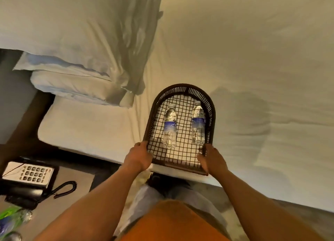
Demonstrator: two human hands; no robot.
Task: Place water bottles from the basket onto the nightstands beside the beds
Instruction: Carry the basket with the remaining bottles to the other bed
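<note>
A dark brown woven basket (182, 89) with an open lattice bottom lies on the white bed near its front edge. Two clear water bottles with blue labels lie inside it, caps pointing away from me: one on the left (169, 127), one on the right (198, 122). My left hand (138, 156) grips the basket's near left corner. My right hand (211, 158) grips its near right corner. The nightstand (75, 177) stands at the lower left, beside the bed.
A black and silver telephone (27, 175) with a coiled cord sits on the nightstand. Blurred bottles with green and blue labels (12, 221) stand at its near left corner. White pillows (75, 47) lie at the bed's left end. Grey carpet runs along the bed.
</note>
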